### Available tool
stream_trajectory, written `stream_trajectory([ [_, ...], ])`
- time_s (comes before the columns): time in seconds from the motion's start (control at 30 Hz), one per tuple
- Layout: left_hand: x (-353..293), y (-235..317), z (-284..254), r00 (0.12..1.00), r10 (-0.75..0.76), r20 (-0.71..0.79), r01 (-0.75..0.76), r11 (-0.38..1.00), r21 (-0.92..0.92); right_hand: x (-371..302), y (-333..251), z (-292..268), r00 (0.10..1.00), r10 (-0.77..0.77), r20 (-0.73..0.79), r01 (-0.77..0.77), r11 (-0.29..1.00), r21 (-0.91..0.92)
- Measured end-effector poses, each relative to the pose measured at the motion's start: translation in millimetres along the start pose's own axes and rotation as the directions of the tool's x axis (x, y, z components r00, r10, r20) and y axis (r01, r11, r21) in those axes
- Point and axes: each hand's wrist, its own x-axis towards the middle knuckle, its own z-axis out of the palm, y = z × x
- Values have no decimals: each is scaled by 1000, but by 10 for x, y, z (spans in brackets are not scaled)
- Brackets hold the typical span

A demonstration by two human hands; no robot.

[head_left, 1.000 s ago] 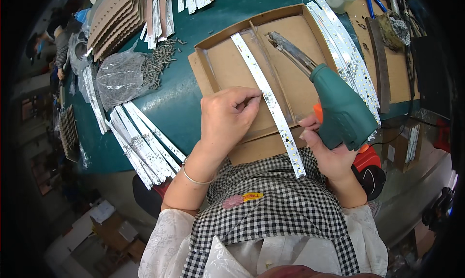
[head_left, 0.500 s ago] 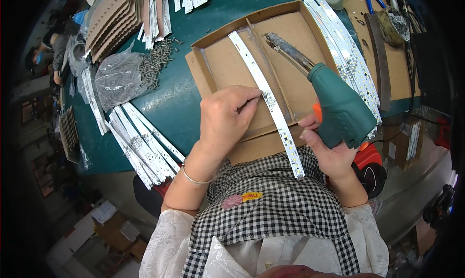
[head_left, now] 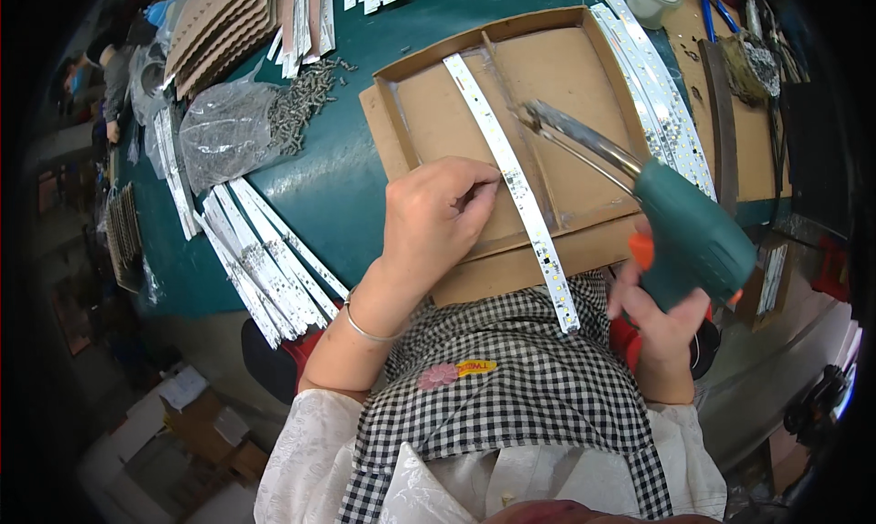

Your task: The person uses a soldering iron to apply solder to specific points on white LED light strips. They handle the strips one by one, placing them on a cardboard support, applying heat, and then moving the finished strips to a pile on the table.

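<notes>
A white LED circuit board strip (head_left: 529,216) lies slanted over the shallow cardboard tray (head_left: 607,86), its near end sticking out past the front rim. My left hand (head_left: 436,209) is closed in a pinch at the strip's left edge, near the small parts at its middle; what the fingertips hold, if anything, is too small to make out. In my right hand (head_left: 664,319) is a green soldering gun (head_left: 698,237) with an orange trigger. Its metal tip points to the upper left above the tray, right of the strip and apart from it.
Stacks of LED strips lie left (head_left: 265,259) and right (head_left: 657,104) of the tray. Beyond the left stack are a clear plastic bag (head_left: 228,136) and a heap of small dark parts (head_left: 301,104). Corrugated cardboard sheets (head_left: 224,27) stand far left; a tape roll (head_left: 652,0) sits far right.
My right hand has drawn the soldering gun away to the right and slightly nearer. The left hand keeps its pinch at the strip's edge.
</notes>
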Motion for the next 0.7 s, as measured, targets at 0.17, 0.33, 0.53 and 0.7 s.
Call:
stream_trajectory([
  [0.17,0,-29,11,1000,21,-12,-21,999,-28,-185,-107,-206,999,29,21,-29,999,34],
  [0.33,-8,-26,6,1000,14,-6,-14,1000,-20,-189,-80,-249,996,39,82,-36,999,-37],
  [0.53,-6,-36,2,1000,23,-2,-23,999,-21,-173,-115,-215,985,159,62,-156,987,-41],
  [0.7,-8,-35,12,1000,25,-16,-25,999,-38,-175,-74,-296,979,161,123,-152,985,-84],
])
